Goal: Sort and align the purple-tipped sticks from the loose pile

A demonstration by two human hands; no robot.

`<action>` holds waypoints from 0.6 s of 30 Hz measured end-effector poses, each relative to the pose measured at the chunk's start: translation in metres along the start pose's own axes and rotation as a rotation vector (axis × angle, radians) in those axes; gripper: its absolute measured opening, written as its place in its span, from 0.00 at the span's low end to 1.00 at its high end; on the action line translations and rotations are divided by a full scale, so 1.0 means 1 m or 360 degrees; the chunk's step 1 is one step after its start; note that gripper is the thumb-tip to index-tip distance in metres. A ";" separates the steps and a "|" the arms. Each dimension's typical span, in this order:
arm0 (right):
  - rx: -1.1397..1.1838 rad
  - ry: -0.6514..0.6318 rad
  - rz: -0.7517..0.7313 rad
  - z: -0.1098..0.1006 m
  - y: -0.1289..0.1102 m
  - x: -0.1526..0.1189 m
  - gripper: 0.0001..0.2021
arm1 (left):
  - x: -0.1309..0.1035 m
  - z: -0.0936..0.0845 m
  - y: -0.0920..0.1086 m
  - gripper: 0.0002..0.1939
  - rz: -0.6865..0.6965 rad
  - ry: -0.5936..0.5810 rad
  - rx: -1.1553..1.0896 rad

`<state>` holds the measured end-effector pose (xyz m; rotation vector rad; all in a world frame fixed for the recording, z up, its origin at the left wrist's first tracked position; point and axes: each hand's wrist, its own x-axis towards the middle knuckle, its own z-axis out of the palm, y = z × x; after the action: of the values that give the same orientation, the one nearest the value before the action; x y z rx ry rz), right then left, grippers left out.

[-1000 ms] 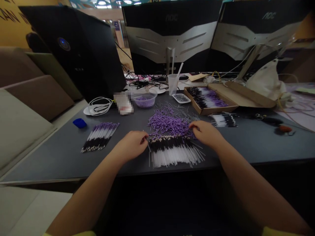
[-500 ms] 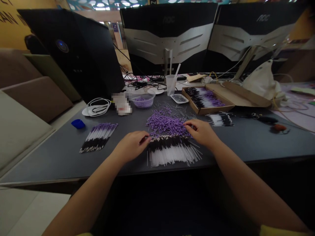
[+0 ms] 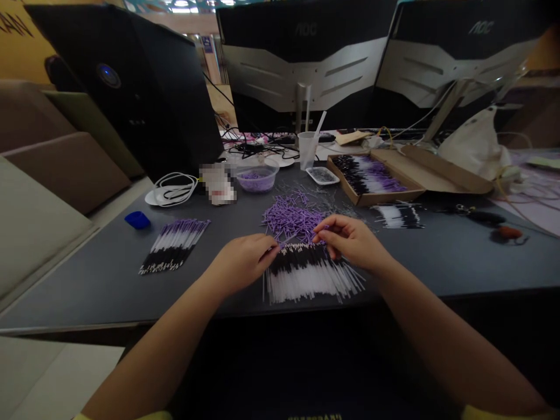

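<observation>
A heap of small purple plastic pieces (image 3: 291, 219) lies on the dark desk. In front of it spreads a row of thin sticks (image 3: 306, 283), clear white at the near end, black further up, with pale tips pointing at the heap. My left hand (image 3: 245, 259) is closed in a pinch at the row's left end, beside the tips; whatever its fingers hold is hidden. Above the row's right end, at the heap's edge, my right hand (image 3: 352, 240) pinches a small purple piece between thumb and forefinger, its other fingers curled.
Purple-capped sticks (image 3: 175, 245) lie at the left, near a blue cup-like piece (image 3: 137, 220). Behind the heap stand a clear bowl (image 3: 257, 182), a small white tray (image 3: 322, 176) and a plastic cup (image 3: 307, 150). An open cardboard box (image 3: 363, 197) holds capped sticks; loose sticks (image 3: 398, 216) lie before it.
My right hand has moved left and slightly down, closer to my left hand, and its fingers have turned inward. My left hand has shifted slightly right. The view has also shifted a little.
</observation>
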<state>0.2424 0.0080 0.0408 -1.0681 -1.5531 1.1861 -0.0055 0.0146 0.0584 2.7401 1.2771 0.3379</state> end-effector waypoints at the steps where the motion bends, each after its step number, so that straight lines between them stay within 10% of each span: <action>1: 0.0056 -0.0010 0.0006 0.003 0.001 0.000 0.08 | 0.000 0.000 0.001 0.15 0.0023 0.0010 -0.0017; 18: 0.0393 -0.0130 -0.0148 0.018 0.004 -0.013 0.08 | -0.007 0.020 0.006 0.16 0.0267 0.0121 -0.0098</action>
<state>0.2282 -0.0075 0.0326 -0.7867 -1.4563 1.3315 -0.0006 0.0049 0.0386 2.8129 1.0356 0.4913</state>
